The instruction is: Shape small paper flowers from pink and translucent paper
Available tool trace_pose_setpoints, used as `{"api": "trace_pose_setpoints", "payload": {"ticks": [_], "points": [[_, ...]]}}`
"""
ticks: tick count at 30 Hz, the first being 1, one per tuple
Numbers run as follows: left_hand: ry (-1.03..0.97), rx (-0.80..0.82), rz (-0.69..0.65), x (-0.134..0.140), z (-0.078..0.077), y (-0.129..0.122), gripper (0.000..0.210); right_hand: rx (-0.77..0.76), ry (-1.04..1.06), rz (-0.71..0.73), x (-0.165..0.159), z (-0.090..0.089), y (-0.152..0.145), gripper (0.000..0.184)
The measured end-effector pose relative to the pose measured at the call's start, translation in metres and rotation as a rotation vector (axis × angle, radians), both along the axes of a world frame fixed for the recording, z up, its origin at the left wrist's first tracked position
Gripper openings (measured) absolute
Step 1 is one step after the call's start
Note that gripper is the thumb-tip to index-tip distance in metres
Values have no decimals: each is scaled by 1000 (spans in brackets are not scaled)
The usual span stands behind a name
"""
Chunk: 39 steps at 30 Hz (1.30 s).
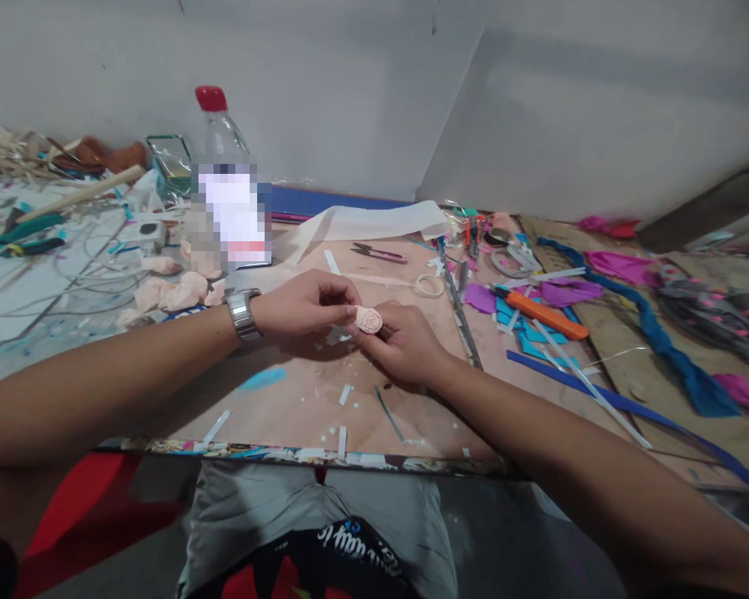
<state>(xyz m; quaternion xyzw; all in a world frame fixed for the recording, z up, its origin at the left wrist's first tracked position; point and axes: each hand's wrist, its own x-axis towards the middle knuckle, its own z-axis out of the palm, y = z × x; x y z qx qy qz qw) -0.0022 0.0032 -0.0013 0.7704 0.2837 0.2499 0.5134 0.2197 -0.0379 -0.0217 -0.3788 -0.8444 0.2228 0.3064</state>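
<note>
Pliers with green handles [30,235] lie at far left, then crumpled peach pieces [178,291] beside the left wrist's silver metal-link watch [243,314]. The bare left hand [312,301] pinches the left edge of a pale peach, spiral-rolled rosette [370,320], held just above the brown-covered tabletop [312,416]; the bare right hand [409,341] clasps it between thumb and fingers. Farther right lies an orange, long-bodied cutter [546,316].

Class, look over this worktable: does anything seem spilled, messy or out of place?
Yes: near the watch, a blue smear stains the tabletop, perhaps spilled paint, and white strips lie scattered nearby. Nothing looks odd about the rose.
</note>
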Motion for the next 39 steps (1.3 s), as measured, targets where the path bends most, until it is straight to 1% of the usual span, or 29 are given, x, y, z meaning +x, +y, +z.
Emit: {"api": "trace_pose_setpoints", "payload": {"ticks": [6, 11, 15, 23, 28, 35, 39], "points": [[21, 23, -4, -1, 1, 0, 23, -51, -1, 27, 0, 1, 0, 40], [36, 12, 17, -1, 1, -2, 21, -102, -9, 43, 0, 1, 1, 39], [66, 35, 40, 0, 1, -4, 22, -93, -22, 67, 1, 0, 1, 36], [155, 136, 64, 2, 4, -7, 22, -103, -59, 119, 1, 0, 1, 31], [179, 153, 64, 2, 4, -7, 23, -95, -85, 138, 1, 0, 2, 30], [209, 149, 43, 1, 1, -6, 22, -104, -135, 195, 1, 0, 2, 23], [244, 168, 23, 1, 1, -6, 21, -84, -151, 215, 2, -2, 3, 21]]}}
